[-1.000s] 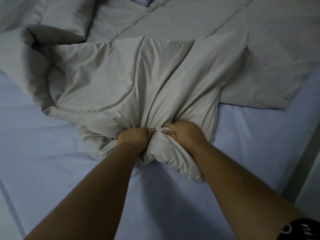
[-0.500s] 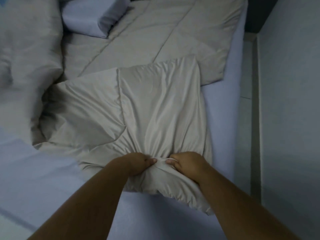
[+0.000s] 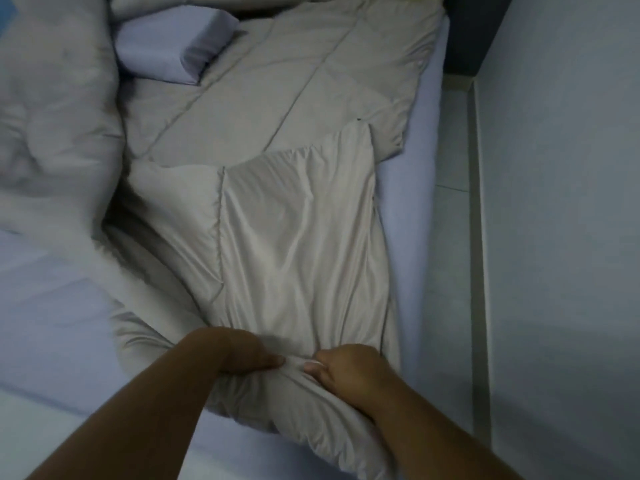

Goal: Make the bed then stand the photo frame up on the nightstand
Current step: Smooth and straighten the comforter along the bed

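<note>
A beige quilted comforter lies bunched and folded over the pale blue bed sheet. My left hand and my right hand grip a gathered fold of the comforter side by side, near the bed's right edge. The cloth stretches taut in pleats from both fists toward the head of the bed. A pale blue pillow lies at the upper left, partly under the comforter. No photo frame or nightstand shows in this view.
A narrow strip of pale tiled floor runs along the bed's right side, bounded by a light wall. A dark headboard or furniture corner sits at the top right. More rumpled comforter piles up at the left.
The view swung right, bringing the bed's edge, floor and wall into sight. Both hands kept their grip and dragged the gathered comforter toward me and the right edge, drawing it tauter.
</note>
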